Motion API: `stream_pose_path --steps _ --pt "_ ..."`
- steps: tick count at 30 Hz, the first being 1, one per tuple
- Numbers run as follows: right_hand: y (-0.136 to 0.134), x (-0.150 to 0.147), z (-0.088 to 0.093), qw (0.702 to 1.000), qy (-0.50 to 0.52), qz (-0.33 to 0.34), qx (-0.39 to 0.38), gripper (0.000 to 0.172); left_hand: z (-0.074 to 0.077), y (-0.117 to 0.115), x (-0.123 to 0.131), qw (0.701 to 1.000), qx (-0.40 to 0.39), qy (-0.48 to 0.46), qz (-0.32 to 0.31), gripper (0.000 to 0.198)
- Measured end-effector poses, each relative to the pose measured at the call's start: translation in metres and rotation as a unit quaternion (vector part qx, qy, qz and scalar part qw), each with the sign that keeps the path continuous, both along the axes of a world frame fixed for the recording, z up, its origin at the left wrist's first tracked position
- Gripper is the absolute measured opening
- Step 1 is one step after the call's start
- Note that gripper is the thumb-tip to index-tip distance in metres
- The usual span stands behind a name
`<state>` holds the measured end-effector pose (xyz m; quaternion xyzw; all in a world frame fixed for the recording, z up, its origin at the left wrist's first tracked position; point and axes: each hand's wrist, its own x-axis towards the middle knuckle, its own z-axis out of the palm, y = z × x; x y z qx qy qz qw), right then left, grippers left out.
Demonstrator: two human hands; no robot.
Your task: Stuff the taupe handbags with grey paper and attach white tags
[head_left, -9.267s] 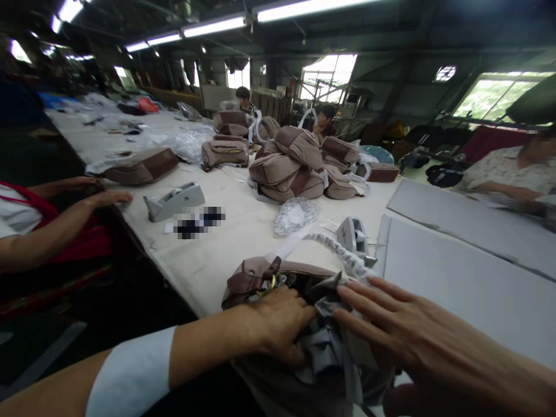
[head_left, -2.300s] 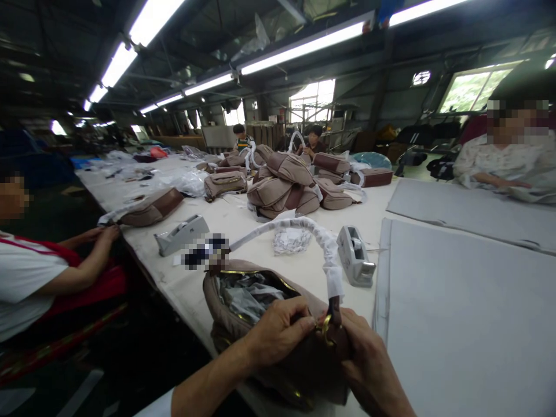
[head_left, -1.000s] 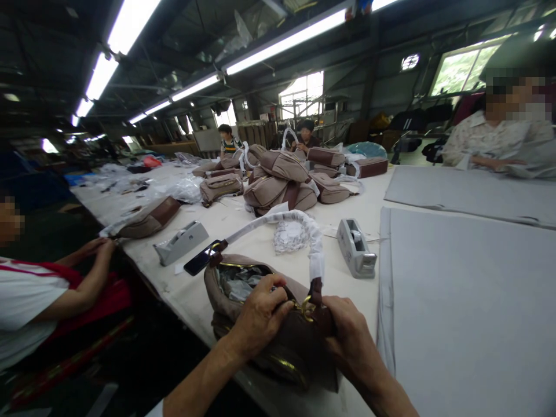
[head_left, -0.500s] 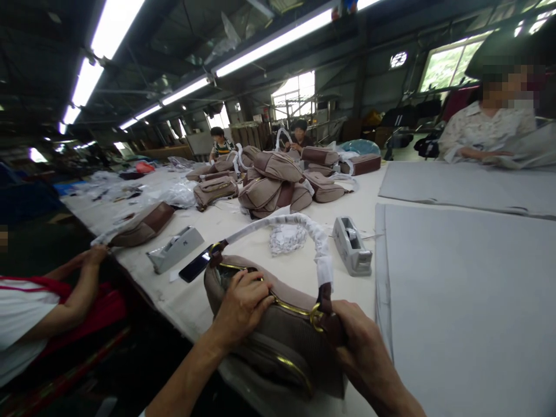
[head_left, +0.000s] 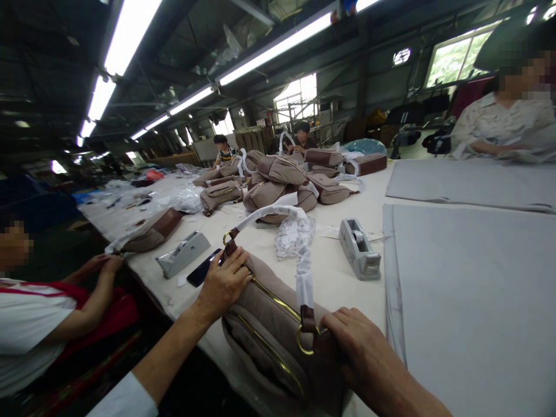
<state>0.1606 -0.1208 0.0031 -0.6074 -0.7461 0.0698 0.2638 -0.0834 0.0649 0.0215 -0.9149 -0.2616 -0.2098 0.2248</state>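
Observation:
A taupe handbag (head_left: pixel 269 301) with brown trim lies at the table's near edge. Its top zipper (head_left: pixel 278 300) runs closed from my left hand toward the near ring. My left hand (head_left: pixel 226 284) is closed at the zipper's far end; its fingertips hide the pull. Around the brown near end of the bag, my right hand (head_left: pixel 354 341) is gripped. The strap (head_left: pixel 304 260), wrapped in white paper, arches above the bag between two gold rings. Lower on the side, a front pocket with a gold zipper (head_left: pixel 273 353) gapes partly open.
Grey tape dispensers (head_left: pixel 359 249) stand on both sides, with a dark phone (head_left: pixel 203 267) near the left one. Beyond lie a clear bag of white pieces (head_left: pixel 293 236) and piled handbags (head_left: pixel 280 182). Grey sheets (head_left: pixel 469 289) cover the right. A co-worker's hands (head_left: pixel 104 263) touch another bag at left.
My left hand has slid along the zipper to the bag's far end, and the gap there has closed. The strap has tipped toward me. My right hand keeps its grip.

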Motion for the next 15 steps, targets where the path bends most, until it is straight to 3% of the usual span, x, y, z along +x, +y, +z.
stream_pose_path --steps 2,6,9,12,15 --pt "-0.003 0.004 -0.003 1.0 -0.002 0.005 0.004 0.038 0.003 0.003 -0.003 1.0 -0.01 -0.001 -0.01 0.016" --pt "-0.011 0.011 -0.011 1.0 -0.011 0.005 -0.01 0.039 0.006 -0.003 -0.008 0.996 0.066 -0.042 -0.042 0.016" --pt "-0.012 0.011 -0.014 1.0 -0.024 0.003 -0.013 0.036 0.006 -0.004 -0.011 0.993 0.081 -0.079 -0.043 0.014" --pt "-0.008 0.013 -0.009 0.999 -0.043 0.014 0.027 0.026 0.009 0.006 -0.016 0.989 0.074 -0.124 -0.018 0.013" --pt "-0.003 0.019 0.007 0.991 -0.061 0.025 0.114 0.018 0.014 0.014 -0.02 0.976 0.097 -0.195 0.019 0.007"
